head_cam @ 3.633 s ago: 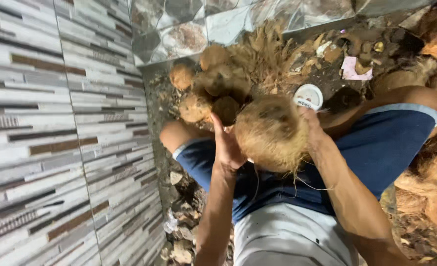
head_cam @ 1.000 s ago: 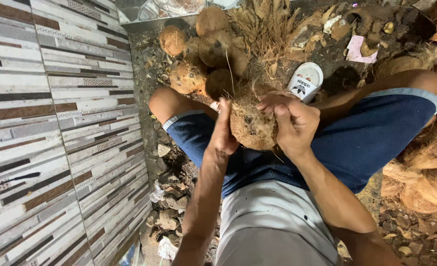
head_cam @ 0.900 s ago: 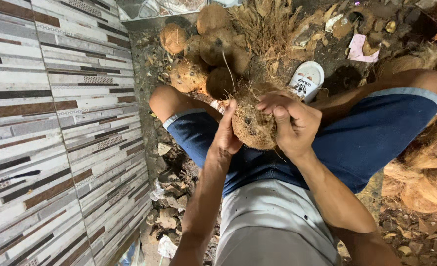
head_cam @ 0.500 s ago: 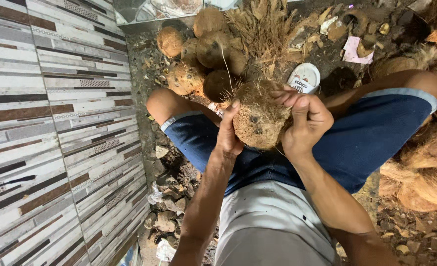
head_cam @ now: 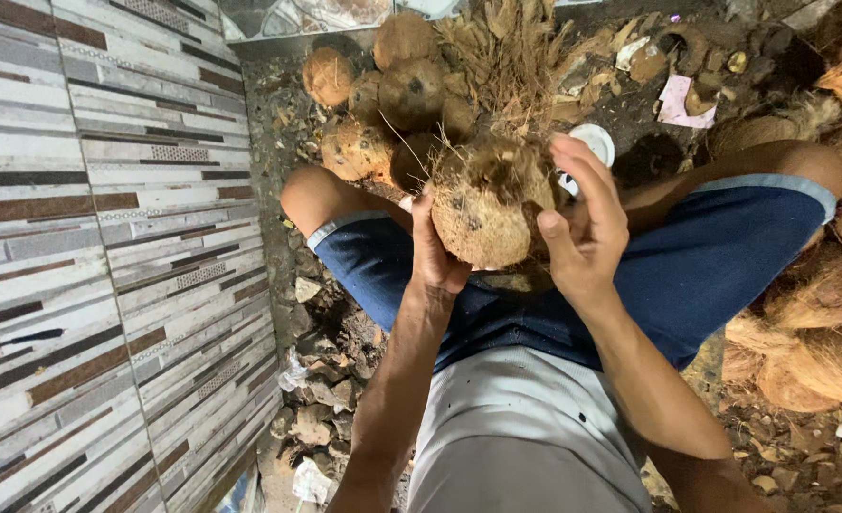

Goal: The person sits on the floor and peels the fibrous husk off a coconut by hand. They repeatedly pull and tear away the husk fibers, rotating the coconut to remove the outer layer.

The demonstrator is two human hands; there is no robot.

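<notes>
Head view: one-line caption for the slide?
Seated person's left hand grips a partly husked coconut over their lap, right hand open beside it, more coconuts piled beyond by a tiled wall.

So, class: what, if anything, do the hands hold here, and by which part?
A husked coconut. The left hand grips its left side; the right hand is open beside its right side.

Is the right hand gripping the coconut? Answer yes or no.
No: the right hand is open beside the coconut, while the left hand holds it.
</notes>
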